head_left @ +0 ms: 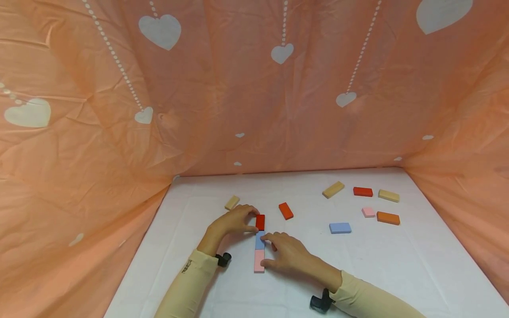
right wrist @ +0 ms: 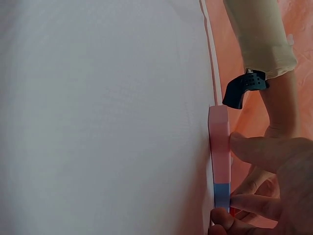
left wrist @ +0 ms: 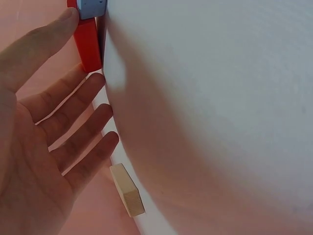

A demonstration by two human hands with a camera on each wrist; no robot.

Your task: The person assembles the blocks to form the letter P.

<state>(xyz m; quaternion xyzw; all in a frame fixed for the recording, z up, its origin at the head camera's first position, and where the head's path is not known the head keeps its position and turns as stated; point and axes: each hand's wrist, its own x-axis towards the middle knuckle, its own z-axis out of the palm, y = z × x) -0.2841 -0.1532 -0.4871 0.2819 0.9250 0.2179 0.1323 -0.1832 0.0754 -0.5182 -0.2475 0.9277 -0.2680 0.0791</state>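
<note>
Three flat blocks lie end to end in a row: a red block (head_left: 260,222) farthest, a blue block (head_left: 260,241) in the middle and a pink block (head_left: 259,261) nearest. At the red block's left side is my left hand (head_left: 235,219); its thumb and index finger touch near the block's two ends, the other fingers spread out loosely. My right hand (head_left: 290,254) comes from the right, thumb against the pink block (right wrist: 219,144) and index finger on the blue block (right wrist: 222,195). Part of the blue block is hidden by the right fingers.
A small beige block (head_left: 232,202) lies behind the left hand, and a loose red block (head_left: 286,210) is to the right of the row. Farther right lie a blue block (head_left: 340,228), an orange block (head_left: 388,218) and several others. An orange curtain (head_left: 286,110) borders the white table.
</note>
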